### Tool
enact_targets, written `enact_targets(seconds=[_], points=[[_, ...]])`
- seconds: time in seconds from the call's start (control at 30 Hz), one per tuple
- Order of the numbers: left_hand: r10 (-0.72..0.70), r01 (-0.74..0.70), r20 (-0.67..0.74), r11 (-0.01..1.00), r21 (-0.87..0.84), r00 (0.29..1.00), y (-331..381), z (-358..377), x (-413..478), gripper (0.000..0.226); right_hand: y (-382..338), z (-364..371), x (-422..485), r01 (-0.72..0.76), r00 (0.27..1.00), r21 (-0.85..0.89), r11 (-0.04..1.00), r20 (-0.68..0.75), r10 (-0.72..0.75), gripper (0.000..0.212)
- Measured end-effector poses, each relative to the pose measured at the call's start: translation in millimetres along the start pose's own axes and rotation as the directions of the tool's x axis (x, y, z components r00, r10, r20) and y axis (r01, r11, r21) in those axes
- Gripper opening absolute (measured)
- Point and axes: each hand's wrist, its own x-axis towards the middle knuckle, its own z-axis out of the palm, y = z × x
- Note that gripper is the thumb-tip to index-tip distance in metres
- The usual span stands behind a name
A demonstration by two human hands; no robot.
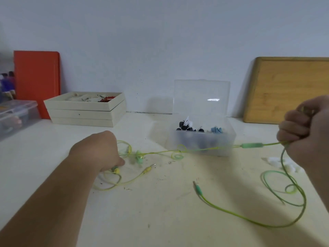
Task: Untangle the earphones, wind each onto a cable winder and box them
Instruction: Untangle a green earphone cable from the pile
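Note:
Two thin earphone cables lie tangled on the cream table. The green earphone cable (210,149) stretches taut from a knot near my left hand (105,150) across to my right hand (306,129), which grips it in a fist above the table. Its inline remote (252,145) hangs just left of that fist, and its green plug (197,188) lies on the table. My left hand presses down on the yellow earphone cable (114,186), fingers curled around a yellow earbud (116,170). The yellow plug (148,168) lies beside it. A clear plastic box (201,139) stands open behind the cable.
A stack of cream trays (85,111) sits at the back left, an orange board (36,81) behind it. A wooden board (288,90) leans on the wall at the right. A clear bin (16,114) is at the far left. White bits (277,162) lie near my right hand.

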Motion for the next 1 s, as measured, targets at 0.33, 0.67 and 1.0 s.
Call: enact_targets(seconds=[0.33, 0.67, 1.0], points=[[0.546, -0.547, -0.043, 0.829, -0.122, 0.837, 45, 0, -36, 0.069, 35, 16, -5, 0.166, 0.978, -0.98, -0.111, 0.149, 0.144, 0.021], [0.531, -0.537, -0.104, 0.793, -0.289, 0.841, 72, 34, -34, 0.011, 69, 43, -29, 0.557, 0.824, -0.83, -0.034, 0.547, 0.147, 0.027], [0.557, -0.551, -0.056, 0.794, -0.258, 0.829, 76, 41, -33, 0.028, 89, 47, -28, 0.559, 0.802, -0.829, 0.001, 0.541, 0.254, 0.038]])
